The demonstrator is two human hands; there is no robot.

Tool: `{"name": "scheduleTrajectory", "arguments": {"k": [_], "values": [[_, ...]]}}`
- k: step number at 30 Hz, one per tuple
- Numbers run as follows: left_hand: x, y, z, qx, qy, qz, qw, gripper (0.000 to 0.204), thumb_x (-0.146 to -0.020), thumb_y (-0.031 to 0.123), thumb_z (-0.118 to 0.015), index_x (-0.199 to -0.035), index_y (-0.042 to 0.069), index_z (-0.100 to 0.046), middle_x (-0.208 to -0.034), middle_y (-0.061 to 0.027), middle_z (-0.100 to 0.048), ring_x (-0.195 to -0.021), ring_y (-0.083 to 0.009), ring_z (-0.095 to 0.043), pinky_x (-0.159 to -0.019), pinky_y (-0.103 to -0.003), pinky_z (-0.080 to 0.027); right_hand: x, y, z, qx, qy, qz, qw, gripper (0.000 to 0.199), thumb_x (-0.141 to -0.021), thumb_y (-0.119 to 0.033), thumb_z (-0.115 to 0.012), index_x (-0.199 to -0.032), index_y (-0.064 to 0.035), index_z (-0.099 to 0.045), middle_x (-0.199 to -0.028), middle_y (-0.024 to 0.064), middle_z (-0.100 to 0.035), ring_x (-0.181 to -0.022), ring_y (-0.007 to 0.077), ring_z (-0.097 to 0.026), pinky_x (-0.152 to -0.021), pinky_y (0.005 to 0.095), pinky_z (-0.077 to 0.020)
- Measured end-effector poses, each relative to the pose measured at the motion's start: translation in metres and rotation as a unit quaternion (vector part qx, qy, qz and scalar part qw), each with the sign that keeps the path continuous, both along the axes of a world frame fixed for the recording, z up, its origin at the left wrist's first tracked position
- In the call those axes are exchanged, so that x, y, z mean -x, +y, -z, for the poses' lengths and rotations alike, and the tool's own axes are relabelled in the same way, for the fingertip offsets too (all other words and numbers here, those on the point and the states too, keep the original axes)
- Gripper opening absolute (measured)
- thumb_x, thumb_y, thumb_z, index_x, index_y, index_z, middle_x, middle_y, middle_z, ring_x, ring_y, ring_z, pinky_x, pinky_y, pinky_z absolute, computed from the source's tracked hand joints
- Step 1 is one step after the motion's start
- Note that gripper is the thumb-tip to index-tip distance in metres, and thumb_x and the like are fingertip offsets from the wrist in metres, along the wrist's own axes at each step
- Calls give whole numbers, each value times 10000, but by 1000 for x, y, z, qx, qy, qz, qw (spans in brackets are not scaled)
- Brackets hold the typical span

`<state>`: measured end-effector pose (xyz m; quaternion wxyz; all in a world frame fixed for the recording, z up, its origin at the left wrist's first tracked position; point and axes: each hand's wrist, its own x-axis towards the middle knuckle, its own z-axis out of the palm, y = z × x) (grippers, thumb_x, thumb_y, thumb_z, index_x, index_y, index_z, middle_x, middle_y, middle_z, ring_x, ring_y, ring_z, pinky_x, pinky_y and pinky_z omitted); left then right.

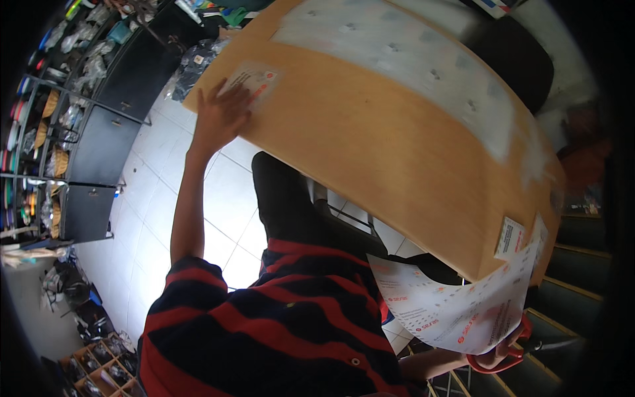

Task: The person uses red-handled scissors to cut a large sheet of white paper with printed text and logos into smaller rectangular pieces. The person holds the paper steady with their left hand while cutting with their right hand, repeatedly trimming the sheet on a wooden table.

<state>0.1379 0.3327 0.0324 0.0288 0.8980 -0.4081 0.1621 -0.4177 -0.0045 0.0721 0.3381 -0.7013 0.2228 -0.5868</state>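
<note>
My left hand [223,114] rests with fingers spread over a small printed white label [266,81] at the table's left end. Down at the lower right, my right hand [495,357] is closed on a pair of scissors with red handles [513,362], its dark blades turned outward to the right. A large white sheet [450,311] with red and grey print hangs curved beside the table's near right corner. Its lower edge meets my right fingers, which partly hide behind it. Another small white label [509,238] lies on the table above the sheet.
The brown table [370,152] stretches across in front of me, with a long translucent sheet [397,46] along its far side. A dark chair [516,63] stands beyond. Shelves with packed goods [56,132] and black cabinets [99,145] line the left. Wooden compartments [99,364] stand lower left.
</note>
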Motion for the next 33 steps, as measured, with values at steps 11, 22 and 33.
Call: {"name": "scheduleTrajectory", "arguments": {"k": [11,22,33], "values": [[218,-197,8,324,669,414,526,763,-855,283,-756,-1452,0,-376,-1429,-192,-467,-1322,-275,-455,-1092,-378,-368,-53,-18,-58,11,-59,23,998,305,-878,-105,-490,-1147,32,-533,-1069,115,-553,-813,180,-492,-700,339,-368],[142,-147,-67,270,688,259,622,155,-979,176,-613,-1040,33,-618,-860,15,-636,-813,-41,-571,-728,-230,-476,-53,-11,-64,-69,-99,40,992,259,-873,-83,-497,-1113,13,-520,-905,63,-570,-589,92,-485,-493,248,-367],[59,-207,-122,34,350,307,884,278,-932,225,-649,-813,-26,-650,-610,-37,-511,-595,-81,-415,-558,-267,-358,-123,59,28,-428,35,-57,901,198,-889,13,-603,-845,-90,-440,-603,-46,-412,-444,32,-408,-389,206,-313]]}}
